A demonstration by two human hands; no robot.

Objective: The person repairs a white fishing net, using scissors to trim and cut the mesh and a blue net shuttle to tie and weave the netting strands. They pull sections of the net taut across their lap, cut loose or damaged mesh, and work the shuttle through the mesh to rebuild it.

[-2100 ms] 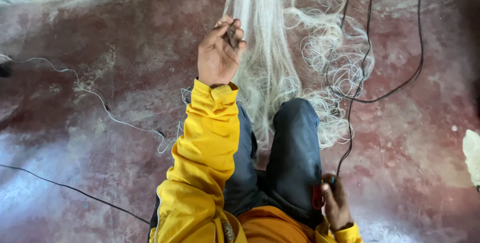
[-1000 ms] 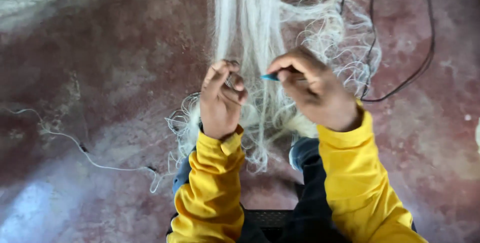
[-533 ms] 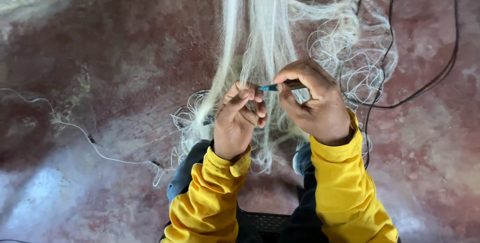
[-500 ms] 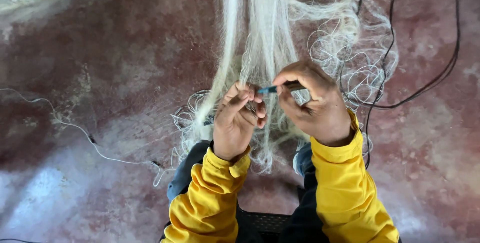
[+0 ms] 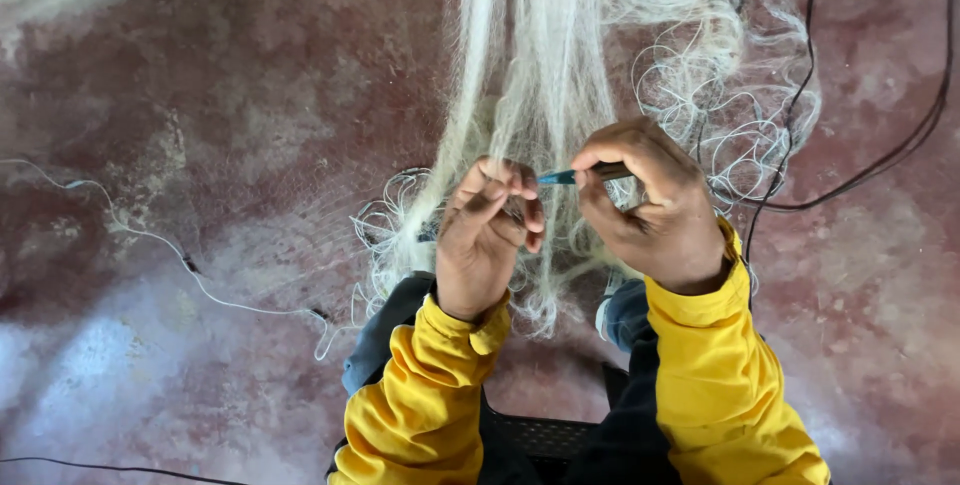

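Left hand (image 5: 487,235): fingers curled, pinching strands of pale translucent monofilament fishing net (image 5: 540,65), keeping mesh taut. Right hand (image 5: 648,205): fingers clamped on slim blue plastic netting needle (image 5: 562,177), tip pointing toward left fingertips. 1 black cable (image 5: 880,155) right of them.

Left hand (image 5: 487,235) lies beside right hand (image 5: 650,210), with the thin blue netting needle (image 5: 560,177) between them. The white monofilament fishing net (image 5: 545,65) extends ahead of both hands. Thin black cables (image 5: 850,180) run right of the right hand; a white loose cord (image 5: 150,240) lies left of the left hand.
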